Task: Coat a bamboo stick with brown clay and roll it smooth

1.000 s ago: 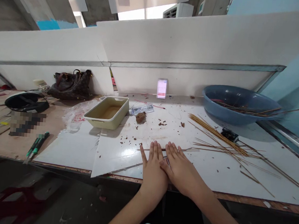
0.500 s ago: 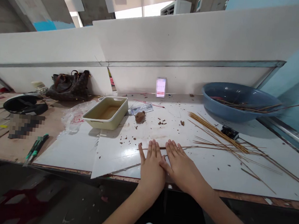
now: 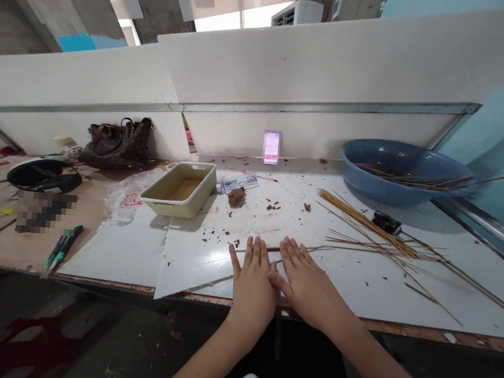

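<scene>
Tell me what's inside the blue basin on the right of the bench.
The blue basin holds thin wooden sticks, some poking out past its rim. Its near wall hides the basin's bottom, so anything lying lower down cannot be seen.

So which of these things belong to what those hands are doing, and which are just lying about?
At work: left hand, right hand, thin stick, white board, wooden skewers, brown clay lump, blue basin.
Lying about: brown handbag, green-handled tools.

Hands (image 3: 252,286) flat on a white board (image 3: 201,261), near scattered wooden skewers (image 3: 375,241)
</scene>
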A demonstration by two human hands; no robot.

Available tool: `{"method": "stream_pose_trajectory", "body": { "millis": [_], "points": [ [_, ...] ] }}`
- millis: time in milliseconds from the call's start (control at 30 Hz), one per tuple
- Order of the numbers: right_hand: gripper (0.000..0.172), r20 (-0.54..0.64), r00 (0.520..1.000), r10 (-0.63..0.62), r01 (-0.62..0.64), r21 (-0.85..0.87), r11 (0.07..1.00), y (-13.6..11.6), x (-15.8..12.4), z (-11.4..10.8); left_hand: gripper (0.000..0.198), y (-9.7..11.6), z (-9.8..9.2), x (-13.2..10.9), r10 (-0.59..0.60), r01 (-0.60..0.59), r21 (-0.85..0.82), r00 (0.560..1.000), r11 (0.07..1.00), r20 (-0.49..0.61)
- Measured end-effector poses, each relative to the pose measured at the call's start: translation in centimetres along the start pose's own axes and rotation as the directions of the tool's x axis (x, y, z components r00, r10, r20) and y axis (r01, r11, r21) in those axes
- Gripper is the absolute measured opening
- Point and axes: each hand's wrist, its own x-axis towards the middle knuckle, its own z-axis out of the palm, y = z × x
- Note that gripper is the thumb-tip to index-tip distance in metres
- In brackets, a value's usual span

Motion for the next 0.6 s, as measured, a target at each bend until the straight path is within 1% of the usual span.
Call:
{"method": "stream_pose_trajectory", "body": {
  "millis": [67,133,200,300,367,433,600],
  "points": [
    [0.094,0.023,1.000,0.018,-0.018,-0.003,1.000,0.0,1.2,-0.7,0.059,-0.2,-0.3,1.2,-0.017,0.017,0.001,1.000,1.000,0.021],
    [0.094,0.023,1.000,0.021,-0.021,-0.010,1.000,-0.1,1.4,-0.8,0.059,-0.3,-0.2,1.3,-0.023,0.023,0.000,1.000,1.000,0.016],
    [0.093,0.000,1.000,0.008,-0.008,-0.021,1.000,-0.2,0.4,-0.2,0.059,-0.3,0.1,0.3,-0.020,0.020,-0.010,1.000,1.000,-0.007],
    [0.090,-0.055,0.998,-0.019,0.017,-0.032,0.999,-0.2,-1.8,1.0,0.059,-0.5,0.7,-1.9,0.000,-0.001,-0.014,0.999,1.000,-0.041],
    [0.089,-0.074,0.997,-0.031,0.028,-0.032,0.999,-0.1,-2.4,1.4,0.059,-0.7,0.8,-2.5,0.019,-0.019,-0.009,0.998,1.000,-0.054],
    [0.089,-0.061,0.998,-0.027,0.024,-0.035,0.999,0.1,-1.8,1.2,0.059,-0.7,0.5,-1.9,0.016,-0.017,-0.012,0.998,1.000,-0.059],
    [0.093,-0.016,1.000,0.016,-0.016,-0.045,0.999,0.5,1.9,0.0,0.057,-0.8,-0.3,1.5,-0.044,0.044,-0.031,0.999,0.999,-0.014]
  ]
}}
